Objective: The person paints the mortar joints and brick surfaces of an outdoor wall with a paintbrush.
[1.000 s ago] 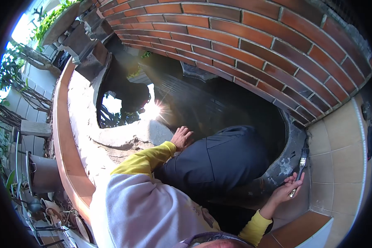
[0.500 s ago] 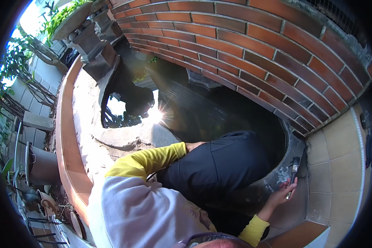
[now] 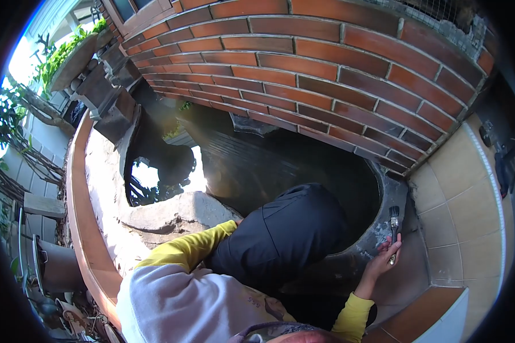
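Observation:
My right hand grips the handle of a paintbrush with dark bristles and a metal band. The bristles point away from me, over the grey cement rim of a pond. Pale patches mark the rim beside the brush. Of my left hand only a sliver shows past the yellow cuff, beside my dark-trousered knee. Its fingers are hidden behind the leg.
Dark pond water lies beyond my knees. A red brick wall rises behind it, and a beige tiled wall stands at right. Pale rock, a curved brown edging and a pot are at left.
The whole view has shifted, so most things appear further left. The brush stays in my right hand and now stands more upright. The bright sun glint on the water has gone.

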Available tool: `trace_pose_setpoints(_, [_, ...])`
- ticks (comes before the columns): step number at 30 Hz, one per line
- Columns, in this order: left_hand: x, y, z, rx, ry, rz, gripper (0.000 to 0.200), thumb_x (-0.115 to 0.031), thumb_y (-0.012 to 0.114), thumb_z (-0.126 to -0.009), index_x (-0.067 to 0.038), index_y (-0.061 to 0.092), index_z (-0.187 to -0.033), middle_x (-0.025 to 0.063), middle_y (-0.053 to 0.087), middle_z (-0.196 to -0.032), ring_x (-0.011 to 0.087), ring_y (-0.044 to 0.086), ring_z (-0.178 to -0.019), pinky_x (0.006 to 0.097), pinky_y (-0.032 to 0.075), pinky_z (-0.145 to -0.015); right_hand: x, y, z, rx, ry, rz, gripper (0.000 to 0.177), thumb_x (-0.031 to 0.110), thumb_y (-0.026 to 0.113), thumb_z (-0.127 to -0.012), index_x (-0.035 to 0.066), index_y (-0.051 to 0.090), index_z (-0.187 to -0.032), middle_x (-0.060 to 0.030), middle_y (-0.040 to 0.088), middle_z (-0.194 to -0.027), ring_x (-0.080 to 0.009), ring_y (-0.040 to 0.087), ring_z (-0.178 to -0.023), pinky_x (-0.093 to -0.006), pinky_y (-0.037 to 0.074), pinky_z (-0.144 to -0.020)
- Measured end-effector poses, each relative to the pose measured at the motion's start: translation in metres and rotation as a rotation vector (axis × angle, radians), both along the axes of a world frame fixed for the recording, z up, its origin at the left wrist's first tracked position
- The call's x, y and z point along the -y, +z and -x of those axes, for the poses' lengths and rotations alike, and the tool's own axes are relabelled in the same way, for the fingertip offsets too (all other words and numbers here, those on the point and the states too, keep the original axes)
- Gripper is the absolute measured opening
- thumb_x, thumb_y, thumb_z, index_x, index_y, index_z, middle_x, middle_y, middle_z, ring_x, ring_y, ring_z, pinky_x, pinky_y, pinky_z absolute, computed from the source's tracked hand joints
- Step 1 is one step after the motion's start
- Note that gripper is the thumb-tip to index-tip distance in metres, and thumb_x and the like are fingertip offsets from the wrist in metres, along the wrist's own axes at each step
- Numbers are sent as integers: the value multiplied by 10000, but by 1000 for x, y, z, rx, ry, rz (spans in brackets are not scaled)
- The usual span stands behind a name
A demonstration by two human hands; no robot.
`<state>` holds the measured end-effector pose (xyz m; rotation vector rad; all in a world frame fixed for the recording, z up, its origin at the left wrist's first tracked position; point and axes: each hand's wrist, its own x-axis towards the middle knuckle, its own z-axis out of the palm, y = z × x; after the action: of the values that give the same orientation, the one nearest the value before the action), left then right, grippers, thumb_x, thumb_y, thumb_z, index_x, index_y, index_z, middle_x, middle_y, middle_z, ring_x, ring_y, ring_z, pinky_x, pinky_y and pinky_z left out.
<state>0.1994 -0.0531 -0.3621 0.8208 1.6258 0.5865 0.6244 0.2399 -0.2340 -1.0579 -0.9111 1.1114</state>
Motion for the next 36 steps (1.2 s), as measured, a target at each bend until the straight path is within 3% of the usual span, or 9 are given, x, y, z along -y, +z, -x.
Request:
trace_pose_setpoints(13, [4,6,-2,-19,14,22,368,-282,712,-891,-47,682,-1173,127,679,-1087,292,652,-1040,432,528,-890,-2,-9,3,56,19,14,486,372,513,-1093,-13,585,-1380,-23,657,-998,-46,501,-759,-206,415,-657])
trace_pose_setpoints(36, [-4,0,3,-21,13,49,374,-244,725,-891,-38,682,-1200,132,691,-1121,280,665,-1052,413,536,-905,5,-3,5,184,26,-18,397,276,498,-1097,-7,634,-1339,-52,683,-972,-66,523,-748,-227,443,-635])
